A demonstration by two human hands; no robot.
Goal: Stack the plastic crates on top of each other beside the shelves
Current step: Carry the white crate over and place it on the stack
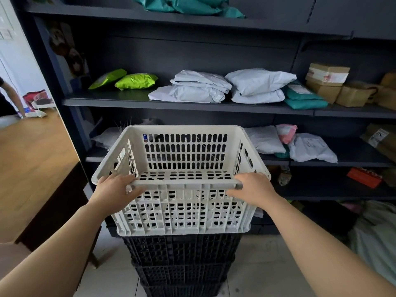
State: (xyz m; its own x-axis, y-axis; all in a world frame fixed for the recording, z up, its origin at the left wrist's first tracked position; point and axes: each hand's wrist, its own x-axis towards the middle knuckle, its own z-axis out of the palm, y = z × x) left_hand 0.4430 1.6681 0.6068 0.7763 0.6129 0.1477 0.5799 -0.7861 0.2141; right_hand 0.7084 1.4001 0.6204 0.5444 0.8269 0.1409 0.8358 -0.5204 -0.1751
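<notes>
A white slotted plastic crate (182, 211) sits on top of a stack of black plastic crates (182, 262) on the floor, right in front of the dark shelves (192, 105). My left hand (116, 190) grips the near rim of the white crate at its left corner. At the right corner my right hand (254, 189) grips the same rim. The white crate is empty and stands level on the stack.
The shelves hold white, green and teal parcels and cardboard boxes (327, 82). A wooden table (32, 168) stands close on the left. Bags lie on the floor at the right (375, 236). Another person is partly visible at the far left (8, 97).
</notes>
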